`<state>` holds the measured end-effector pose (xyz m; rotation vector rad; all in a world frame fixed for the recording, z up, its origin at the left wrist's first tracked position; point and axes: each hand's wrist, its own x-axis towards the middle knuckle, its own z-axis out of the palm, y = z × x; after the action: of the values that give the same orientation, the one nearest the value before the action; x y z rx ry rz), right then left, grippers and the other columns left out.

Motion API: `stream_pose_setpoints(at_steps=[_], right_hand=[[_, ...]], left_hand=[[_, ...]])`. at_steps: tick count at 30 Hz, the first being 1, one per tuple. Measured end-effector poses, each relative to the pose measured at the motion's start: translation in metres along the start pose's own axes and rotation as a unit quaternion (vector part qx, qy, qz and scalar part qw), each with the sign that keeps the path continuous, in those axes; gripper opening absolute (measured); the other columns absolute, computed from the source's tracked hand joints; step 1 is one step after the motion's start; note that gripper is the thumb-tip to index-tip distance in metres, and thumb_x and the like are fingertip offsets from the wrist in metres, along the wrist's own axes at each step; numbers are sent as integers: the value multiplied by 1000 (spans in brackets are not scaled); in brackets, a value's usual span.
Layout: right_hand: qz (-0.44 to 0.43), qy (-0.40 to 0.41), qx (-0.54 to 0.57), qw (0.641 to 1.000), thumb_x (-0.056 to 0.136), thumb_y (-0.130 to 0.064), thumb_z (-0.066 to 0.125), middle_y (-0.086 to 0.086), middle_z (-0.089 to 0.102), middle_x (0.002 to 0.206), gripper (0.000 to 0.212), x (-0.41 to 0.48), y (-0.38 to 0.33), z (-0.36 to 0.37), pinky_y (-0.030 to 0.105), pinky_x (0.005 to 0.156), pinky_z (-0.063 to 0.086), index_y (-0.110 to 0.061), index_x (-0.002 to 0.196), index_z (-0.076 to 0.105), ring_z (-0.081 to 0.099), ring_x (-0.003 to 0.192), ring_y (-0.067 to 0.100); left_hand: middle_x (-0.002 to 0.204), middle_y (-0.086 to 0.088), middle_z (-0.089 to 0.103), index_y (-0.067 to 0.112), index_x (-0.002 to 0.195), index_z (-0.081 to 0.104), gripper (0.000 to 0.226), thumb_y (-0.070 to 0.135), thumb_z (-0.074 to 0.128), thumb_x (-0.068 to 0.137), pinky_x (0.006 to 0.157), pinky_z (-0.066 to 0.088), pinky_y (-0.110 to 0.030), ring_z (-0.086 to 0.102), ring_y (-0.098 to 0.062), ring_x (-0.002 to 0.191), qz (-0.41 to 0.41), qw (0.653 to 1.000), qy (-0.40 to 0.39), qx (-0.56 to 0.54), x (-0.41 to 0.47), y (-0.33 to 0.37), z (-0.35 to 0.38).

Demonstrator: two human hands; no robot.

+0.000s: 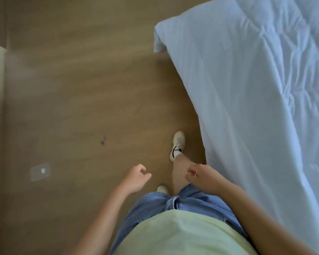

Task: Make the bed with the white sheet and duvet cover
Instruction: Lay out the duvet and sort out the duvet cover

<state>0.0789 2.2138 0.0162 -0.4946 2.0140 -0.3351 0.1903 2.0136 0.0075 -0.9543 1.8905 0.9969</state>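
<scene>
The bed (219, 107) is on the right. The white duvet cover (293, 70) lies crumpled on top, and white cloth hangs down the side to the wood floor (72, 89) (sheet or cover, I cannot tell). The left hand (136, 178) and right hand (203, 178) hang near the person's legs, fingers loosely bent, holding nothing. One white shoe (178, 145) stands near the bed.

Dim, even light, bluish on the duvet (293, 70); whole frame softly motion-blurred, edges curved.
</scene>
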Motion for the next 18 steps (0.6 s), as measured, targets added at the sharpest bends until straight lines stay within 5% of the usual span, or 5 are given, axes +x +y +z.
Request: stream_pose_setpoints(at_steps=[5,9,15,18], right_hand=[[-6,-22,-31,999,95,-27,44,6,63,107,27,81,-21,-111,30,74,44,-11,113,57,55,88,19],[-22,-22,-71,997,95,-27,44,5,60,88,25,133,-52,-198,29,67,39,-7,94,58,54,82,21],[-32,-32,-96,994,96,-32,45,4,61,111,30,226,-112,-298,33,89,47,-14,116,58,56,99,20],[-31,-22,-94,995,96,-33,45,4,63,106,27,286,-145,-338,33,86,49,-15,112,58,58,93,19]], left_hand=[[125,-13,57,5,128,50,40,27,53,95,84,41,-25,57,-24,109,-15,999,43,-8,61,62,-106],[126,-12,54,6,128,49,40,28,53,95,88,40,-28,54,-25,111,-5,998,60,-38,105,119,-178],[98,-10,57,13,98,50,14,25,53,91,80,44,-34,52,-20,83,4,997,20,-74,175,187,-243],[111,-9,58,14,114,51,28,29,53,91,79,42,-31,55,-23,94,-1,998,42,-37,218,208,-294]])
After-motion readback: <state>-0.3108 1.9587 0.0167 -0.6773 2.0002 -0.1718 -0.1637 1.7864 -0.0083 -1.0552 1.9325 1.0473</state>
